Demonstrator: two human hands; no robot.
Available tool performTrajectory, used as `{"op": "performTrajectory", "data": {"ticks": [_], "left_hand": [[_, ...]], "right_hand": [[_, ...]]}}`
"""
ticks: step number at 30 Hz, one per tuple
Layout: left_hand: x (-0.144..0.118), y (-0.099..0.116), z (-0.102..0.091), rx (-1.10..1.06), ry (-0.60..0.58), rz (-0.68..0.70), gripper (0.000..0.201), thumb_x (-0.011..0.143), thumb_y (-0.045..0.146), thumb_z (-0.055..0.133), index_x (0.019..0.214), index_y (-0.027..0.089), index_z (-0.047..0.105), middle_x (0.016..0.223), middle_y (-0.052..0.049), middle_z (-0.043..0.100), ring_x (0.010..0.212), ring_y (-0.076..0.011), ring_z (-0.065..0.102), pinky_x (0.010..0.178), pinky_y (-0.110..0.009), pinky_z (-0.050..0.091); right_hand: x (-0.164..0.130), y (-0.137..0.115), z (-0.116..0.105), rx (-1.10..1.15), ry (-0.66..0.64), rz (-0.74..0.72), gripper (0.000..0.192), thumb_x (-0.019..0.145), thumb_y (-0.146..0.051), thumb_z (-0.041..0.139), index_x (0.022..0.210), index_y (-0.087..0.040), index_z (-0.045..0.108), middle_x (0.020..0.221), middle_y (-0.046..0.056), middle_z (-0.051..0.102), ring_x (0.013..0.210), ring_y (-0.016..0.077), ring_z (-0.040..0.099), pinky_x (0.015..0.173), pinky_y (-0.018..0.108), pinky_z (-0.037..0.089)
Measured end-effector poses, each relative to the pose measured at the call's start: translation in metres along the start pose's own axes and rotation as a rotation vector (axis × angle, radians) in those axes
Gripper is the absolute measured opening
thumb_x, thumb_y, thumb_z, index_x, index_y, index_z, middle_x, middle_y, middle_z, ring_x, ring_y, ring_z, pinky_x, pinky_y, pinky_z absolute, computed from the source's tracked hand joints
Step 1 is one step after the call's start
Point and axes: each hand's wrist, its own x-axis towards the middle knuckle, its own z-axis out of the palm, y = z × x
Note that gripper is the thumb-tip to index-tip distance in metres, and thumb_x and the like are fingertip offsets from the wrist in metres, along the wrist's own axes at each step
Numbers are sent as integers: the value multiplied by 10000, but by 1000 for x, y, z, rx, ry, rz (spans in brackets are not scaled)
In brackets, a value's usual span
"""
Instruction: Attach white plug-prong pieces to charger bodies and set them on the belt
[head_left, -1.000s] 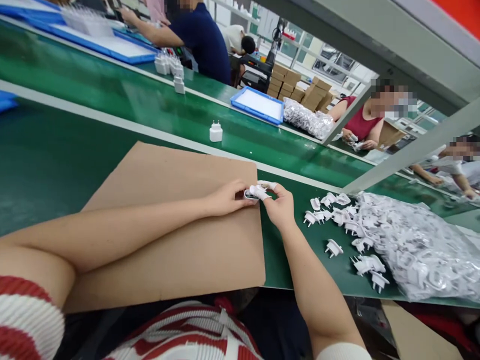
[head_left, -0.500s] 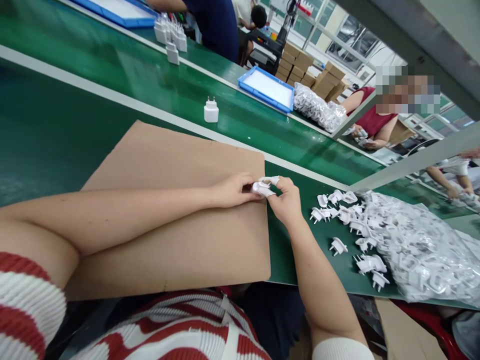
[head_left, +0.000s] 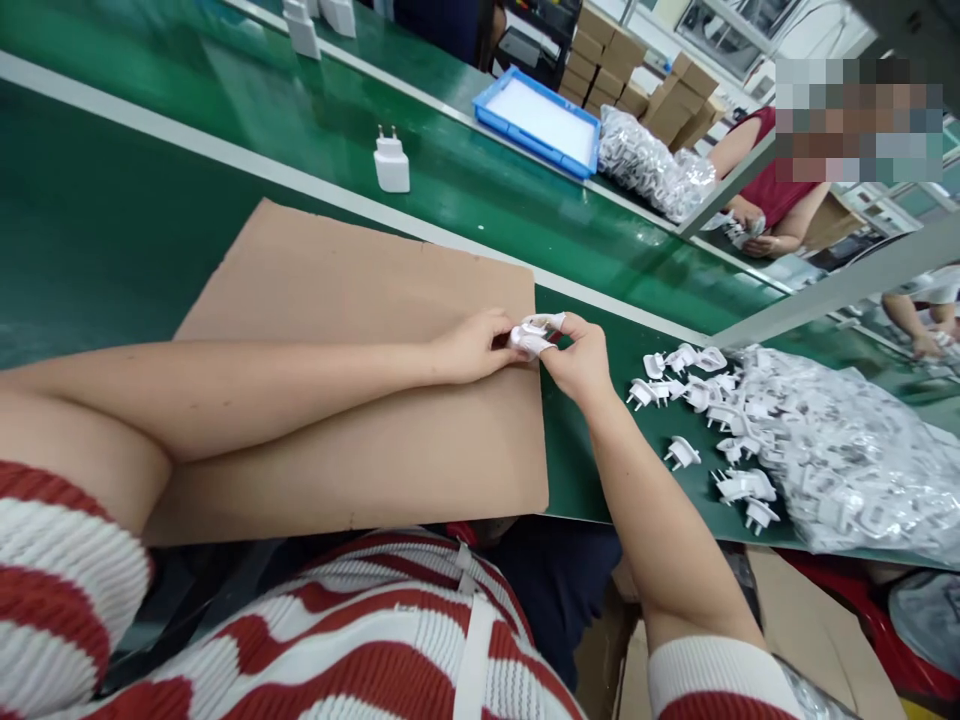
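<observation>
My left hand [head_left: 472,347] and my right hand [head_left: 583,358] meet at the right edge of a brown cardboard sheet [head_left: 337,300] on the green bench. Together they grip a small white plug part [head_left: 523,338]; white tape or finger cots cover two fingertips of the right hand. Both forearms rest over the cardboard. To the right lie several loose white plug parts [head_left: 686,452], spilling from a clear bag of the same parts [head_left: 840,460].
A finished white charger [head_left: 391,160] stands on the green conveyor belt [head_left: 300,100] beyond the cardboard. Farther back are a blue tray [head_left: 541,120], another bag of parts [head_left: 652,165], stacked cartons [head_left: 637,85] and seated co-workers. A grey frame post [head_left: 840,290] crosses at the right.
The view has tilted down and shifted, so everything sits higher in the picture. My hands stay together on the white part, with small finger movements.
</observation>
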Motion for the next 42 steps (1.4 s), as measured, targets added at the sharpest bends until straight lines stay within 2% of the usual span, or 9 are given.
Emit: {"op": "performTrajectory", "data": {"ticks": [9, 12, 18, 24, 28, 31, 34, 37, 42], "left_hand": [[-11, 16, 2, 104, 71, 84, 233, 964, 332, 604, 1150, 203, 657, 1052, -81, 708, 947, -249, 647, 852, -377, 505], [-15, 13, 3, 350, 49, 127, 276, 1036, 329, 476, 1084, 150, 681, 982, -130, 716, 941, -280, 658, 846, -396, 497], [-18, 15, 7, 696, -1, 108, 478, 1058, 268, 364, 1389, -14, 561, 1090, -262, 705, 1022, -358, 656, 859, -461, 487], [-10, 13, 0, 179, 27, 73, 301, 973, 397, 557, 1056, 154, 714, 1008, -112, 730, 962, -271, 659, 903, -396, 507], [-3, 4, -5, -195, 36, -91, 437, 877, 573, 658, 992, 159, 741, 904, -62, 739, 862, -246, 666, 830, -372, 517], [-3, 6, -9, -433, 69, -180, 552, 761, 660, 768, 973, 151, 755, 943, -73, 766, 905, -264, 687, 887, -402, 529], [-8, 13, -15, -596, 21, -217, 607, 688, 705, 826, 956, 163, 772, 1011, -88, 785, 983, -292, 704, 978, -454, 528], [-12, 20, -17, -668, -16, -230, 611, 677, 697, 851, 977, 171, 775, 1066, -98, 789, 1049, -301, 709, 1054, -485, 506], [-11, 22, -12, -780, -10, -314, 651, 655, 610, 905, 1109, 179, 729, 1133, -116, 779, 1091, -308, 718, 1025, -490, 543]], "right_hand": [[-10, 4, 13, -66, 134, -13, 129, 835, -296, 659, 906, -245, 755, 810, 19, 623, 865, 237, 570, 860, 377, 474], [-12, 6, 15, -82, 138, -30, 114, 863, -304, 659, 906, -253, 751, 832, 26, 627, 895, 242, 556, 890, 388, 455], [-14, 3, 15, -189, 165, -52, 87, 882, -274, 675, 891, -255, 759, 906, 51, 667, 1012, 275, 537, 1029, 457, 381], [-16, 6, 15, -8, 130, -4, 372, 886, -315, 676, 1245, -246, 741, 1043, 61, 720, 1044, 247, 610, 1019, 397, 470], [-18, 15, 7, 91, 145, -45, 580, 849, -331, 706, 1413, -220, 632, 1262, 112, 694, 1221, 281, 579, 1120, 458, 436], [-19, 14, -2, 162, 39, -164, 770, 799, -326, 776, 1516, -248, 508, 1468, 117, 588, 1303, 285, 555, 1163, 474, 412], [-20, 6, -8, 207, -38, -288, 647, 808, -286, 775, 1424, -263, 575, 1428, 99, 609, 1301, 272, 577, 1154, 455, 430], [-21, 0, -8, 210, 17, -317, 460, 837, -262, 744, 1287, -271, 649, 1293, 77, 673, 1239, 262, 617, 1113, 440, 468], [-23, 4, 0, 144, 14, -192, 577, 815, -222, 762, 1369, -269, 606, 1327, 93, 661, 1228, 280, 607, 1091, 463, 483]]}}
